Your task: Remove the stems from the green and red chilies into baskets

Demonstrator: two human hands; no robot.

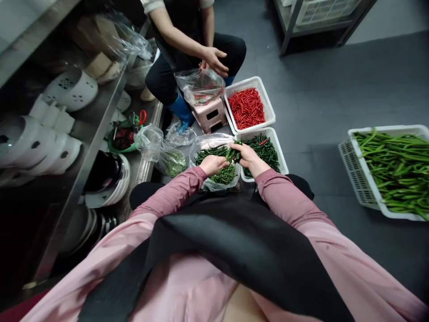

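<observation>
A dark grey kitchen floor (335,89) carries everything here, and you sit low over it with a clear bag of green chillies (214,167) open right in front of your knees, close enough to reach without leaning. Your left hand (212,164) rests on the bag's mouth with its fingers curled over the chillies inside. Your right hand (246,154) is just beside it, fingers clamped on a small bunch of green chillies (233,153) held above the bag's edge. Touching the bag on its far right is a white basket of green chillies (268,150), likely there so a hand can drop pieces in with a short move. Just beyond that basket sits a second white basket of red chillies (247,107), keeping the colours apart. Beyond the bag a pink stool (211,117) holds another bag, where a second person's hands (214,60) hover. Well to the right of your bag is a large basket of long green beans (395,170). Left of the bag, a steel shelf (100,116) holds white dishes.
</observation>
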